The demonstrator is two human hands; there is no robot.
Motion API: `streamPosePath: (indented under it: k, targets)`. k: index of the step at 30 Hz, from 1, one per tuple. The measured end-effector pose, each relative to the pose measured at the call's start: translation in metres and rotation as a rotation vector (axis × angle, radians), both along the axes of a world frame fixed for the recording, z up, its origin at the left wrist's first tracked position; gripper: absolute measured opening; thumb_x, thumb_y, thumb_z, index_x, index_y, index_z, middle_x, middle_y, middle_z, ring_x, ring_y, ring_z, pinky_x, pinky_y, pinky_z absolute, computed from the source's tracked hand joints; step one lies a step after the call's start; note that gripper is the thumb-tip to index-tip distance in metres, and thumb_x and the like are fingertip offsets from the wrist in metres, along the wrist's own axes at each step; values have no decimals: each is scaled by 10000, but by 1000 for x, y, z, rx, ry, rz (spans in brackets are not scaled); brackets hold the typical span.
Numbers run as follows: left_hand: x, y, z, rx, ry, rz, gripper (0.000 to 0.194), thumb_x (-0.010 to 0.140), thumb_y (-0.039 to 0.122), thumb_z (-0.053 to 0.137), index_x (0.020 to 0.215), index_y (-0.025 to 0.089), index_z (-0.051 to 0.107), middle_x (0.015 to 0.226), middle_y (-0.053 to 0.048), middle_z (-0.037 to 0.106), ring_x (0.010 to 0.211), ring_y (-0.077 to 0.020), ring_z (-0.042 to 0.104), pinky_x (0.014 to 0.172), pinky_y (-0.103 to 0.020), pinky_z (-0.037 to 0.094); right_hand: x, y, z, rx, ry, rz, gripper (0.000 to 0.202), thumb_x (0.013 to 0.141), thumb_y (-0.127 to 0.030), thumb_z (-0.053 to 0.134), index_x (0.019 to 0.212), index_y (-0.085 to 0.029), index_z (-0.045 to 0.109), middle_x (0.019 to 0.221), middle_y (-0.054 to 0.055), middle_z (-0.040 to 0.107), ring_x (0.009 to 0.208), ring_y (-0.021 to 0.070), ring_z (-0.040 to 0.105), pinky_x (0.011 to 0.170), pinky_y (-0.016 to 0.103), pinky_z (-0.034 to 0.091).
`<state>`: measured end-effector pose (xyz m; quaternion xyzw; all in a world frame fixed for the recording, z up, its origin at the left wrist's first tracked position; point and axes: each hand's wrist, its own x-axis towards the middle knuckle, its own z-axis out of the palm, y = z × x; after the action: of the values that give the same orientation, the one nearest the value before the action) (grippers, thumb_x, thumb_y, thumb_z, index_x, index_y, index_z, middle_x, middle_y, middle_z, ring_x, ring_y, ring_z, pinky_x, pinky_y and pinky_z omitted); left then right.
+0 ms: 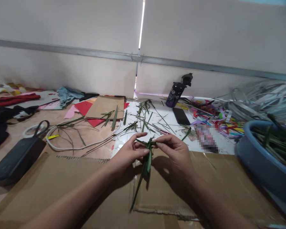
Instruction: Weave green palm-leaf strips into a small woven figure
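Between my two hands is a bundle of folded green leaf strips, held above the cardboard. One long strip hangs from it down and to the left. My left hand pinches the bundle from its left side, thumb against the leaves. From the right, my right hand pinches a strip near the top of the bundle between thumb and index finger. How the strips cross under the fingertips is too small to tell. Brown cardboard lies below both hands.
Leaf scraps and scissors lie beyond my hands. A blue basin of leaves stands right, near coloured strips. Behind are a phone and an open-lidded bottle. A black speaker-like box sits left, beside a white cable.
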<state>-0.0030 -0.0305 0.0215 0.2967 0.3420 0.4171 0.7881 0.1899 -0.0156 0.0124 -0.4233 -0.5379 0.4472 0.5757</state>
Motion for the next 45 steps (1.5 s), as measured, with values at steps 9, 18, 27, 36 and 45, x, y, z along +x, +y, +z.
streamPosePath:
  k: [9, 18, 27, 36, 45]
  targets:
    - [-8, 15, 4, 442, 480, 136, 318, 802, 237, 861, 1111, 234, 788, 936, -75, 694, 873, -237, 629, 785, -344, 483, 4, 5, 2, -30, -45, -43, 88, 795, -327, 853, 833, -257, 816, 793, 30, 775, 779, 234, 717, 773, 397, 591]
    - [9, 11, 11, 506, 491, 224, 307, 899, 186, 744, 1187, 271, 813, 1169, -98, 771, 1045, -270, 677, 922, -378, 498, 4, 3, -2, -6, -118, 18, 80, 833, -335, 837, 877, -268, 842, 884, 45, 800, 872, 258, 738, 835, 426, 586]
    - [23, 25, -9, 495, 387, 185, 243, 774, 60, 785, 960, 215, 813, 916, -93, 771, 825, -222, 669, 750, -332, 493, 3, 3, -5, 86, -179, -2, 47, 845, -243, 797, 835, -277, 828, 856, 23, 798, 853, 230, 728, 822, 388, 562]
    - [23, 24, -17, 591, 569, 174, 86, 863, 195, 732, 818, 229, 796, 842, -80, 777, 834, -252, 667, 803, -367, 491, 6, 5, -1, 73, -161, -114, 37, 798, -257, 825, 833, -268, 818, 836, 22, 781, 831, 227, 701, 807, 388, 551]
    - [23, 26, -13, 575, 646, 174, 100, 875, 252, 669, 811, 217, 737, 841, -46, 759, 832, -232, 661, 827, -365, 495, 12, 13, 2, -44, -52, -100, 207, 765, -377, 866, 939, -277, 814, 975, 56, 779, 919, 252, 693, 859, 422, 548]
